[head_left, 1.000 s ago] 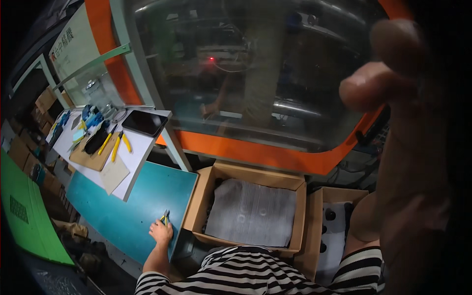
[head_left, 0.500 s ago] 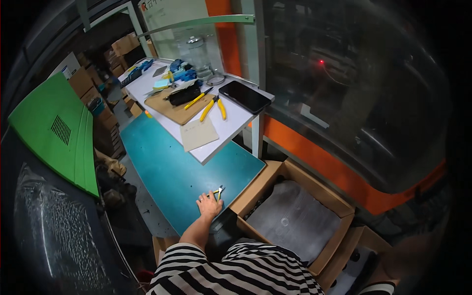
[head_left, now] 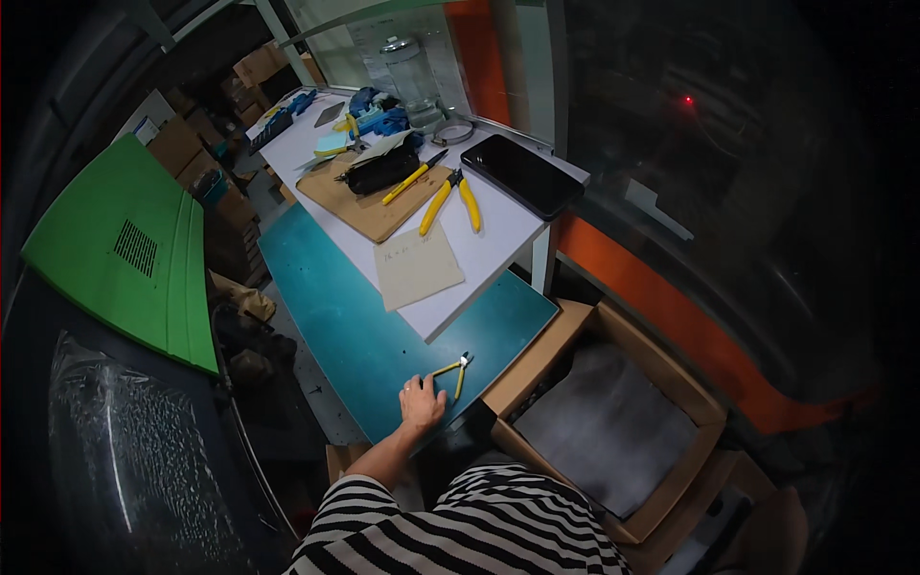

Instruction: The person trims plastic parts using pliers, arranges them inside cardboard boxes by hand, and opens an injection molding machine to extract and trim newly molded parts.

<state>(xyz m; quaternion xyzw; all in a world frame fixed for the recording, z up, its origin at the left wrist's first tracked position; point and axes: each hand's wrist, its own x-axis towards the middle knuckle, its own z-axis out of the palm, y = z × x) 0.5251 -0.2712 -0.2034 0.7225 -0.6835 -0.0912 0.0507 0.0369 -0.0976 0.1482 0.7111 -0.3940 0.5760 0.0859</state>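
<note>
On the teal table, my left hand (head_left: 422, 402) rests palm down with its fingers slightly apart. Small cutting pliers (head_left: 461, 366) with yellow handles lie just ahead of it, jaws pointing away and handles spread. My fingertips are at the end of one handle, not wrapped around it. At the lower right, my right hand (head_left: 774, 532) is dark and blurred, over an open cardboard box; its fingers cannot be made out. The contents of that box are mostly hidden.
A white shelf (head_left: 508, 240) overhangs the teal table (head_left: 335, 297), bearing larger yellow-handled pliers (head_left: 450, 199), a phone (head_left: 522, 174), a clipboard and a clear jar. To the right stands a cardboard box (head_left: 704, 422) with a grey sheet. A green machine panel (head_left: 125, 249) rises at left.
My left hand has drawn back from the small pliers, whose handles it covered before. The right hand has come further into view at the lower right. The whole view has shifted slightly.
</note>
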